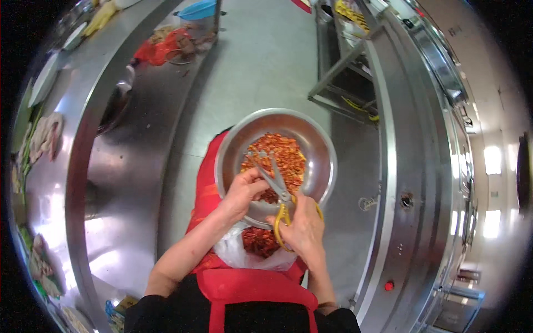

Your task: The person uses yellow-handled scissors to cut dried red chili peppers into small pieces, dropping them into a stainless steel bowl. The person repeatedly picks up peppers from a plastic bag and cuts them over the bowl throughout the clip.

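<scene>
My right hand [305, 224] grips the yellow handles of a pair of scissors [278, 183], whose blades stand apart over a wide stainless steel bowl [325, 168]. Cut pieces of dried red chilli [277, 156] cover the bowl's bottom. At the scissors' left blade is my left hand [245, 191], its thumb and fingertips pinched together; whatever small thing is between them is too hidden to name. Below the bowl, on the red apron [254, 287], lies a clear plastic bag [231, 249] holding whole dried red chillies [260, 241].
A steel worktable [120, 45] with raw meat [46, 131] on top runs along the left, with a red bag [156, 52] and a blue basin [198, 10] on its lower shelf. Steel counters [416, 137] run along the right. Grey floor [266, 62] lies ahead between them.
</scene>
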Available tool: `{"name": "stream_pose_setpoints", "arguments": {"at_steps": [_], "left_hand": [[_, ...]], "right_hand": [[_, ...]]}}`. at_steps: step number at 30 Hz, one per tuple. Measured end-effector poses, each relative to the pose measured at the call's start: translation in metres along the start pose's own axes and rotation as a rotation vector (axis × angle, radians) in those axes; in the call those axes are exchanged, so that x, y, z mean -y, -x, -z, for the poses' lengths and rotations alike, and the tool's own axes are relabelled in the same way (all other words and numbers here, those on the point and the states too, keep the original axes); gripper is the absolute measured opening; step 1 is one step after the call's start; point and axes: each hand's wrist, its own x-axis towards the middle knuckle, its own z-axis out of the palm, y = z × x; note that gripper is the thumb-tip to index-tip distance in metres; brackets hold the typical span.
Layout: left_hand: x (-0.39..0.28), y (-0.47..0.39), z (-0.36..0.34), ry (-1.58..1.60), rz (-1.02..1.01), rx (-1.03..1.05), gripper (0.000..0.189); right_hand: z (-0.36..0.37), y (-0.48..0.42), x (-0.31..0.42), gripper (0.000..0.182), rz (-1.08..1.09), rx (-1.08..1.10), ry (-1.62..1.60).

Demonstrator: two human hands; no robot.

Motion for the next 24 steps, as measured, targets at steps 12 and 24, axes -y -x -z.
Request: {"name": "stream_pose_setpoints", "arguments": {"at_steps": [12,24], "left_hand": [[-0.007,0.003,-0.001,-0.043,-0.003,0.067,0.014],[0.000,-0.001,0.003,-0.139,0.039,0.032,0.005]], "right_hand": [[-0.002,0.001,0.000,0.075,-0.044,0.040,-0.062],[-0.006,0.002,0.002,0.071,-0.050,0.064,-0.036]]}}
